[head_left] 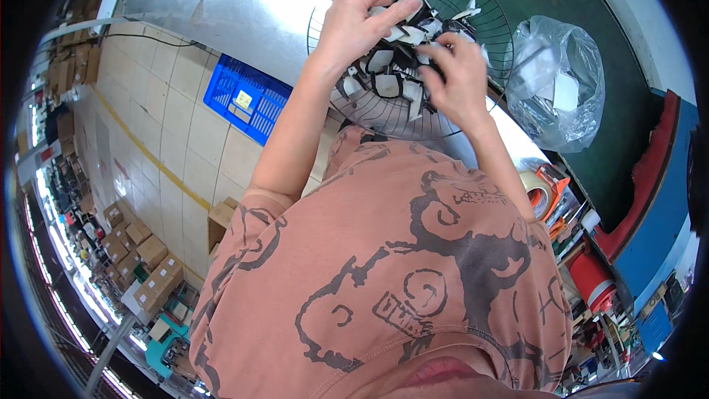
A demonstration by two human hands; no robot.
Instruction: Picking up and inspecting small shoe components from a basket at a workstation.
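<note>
Left hand [363,24] spread over black-and-white pieces [387,86]; right hand [461,77] curled, can't tell if gripping. Wire basket [490,15] beneath both, plastic bag [582,117] rightward.

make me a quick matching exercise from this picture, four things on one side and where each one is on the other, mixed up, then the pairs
Things
1. small black-and-white pieces
2. clear plastic bag
3. blue slatted plastic crate
4. beige roll of tape

Places
A. left of the left forearm
B. near the right forearm, below the bag in the picture
C. heaped in the round wire basket, where the left hand and right hand are
D. just right of the basket

Pairs: 1-C, 2-D, 3-A, 4-B
</note>
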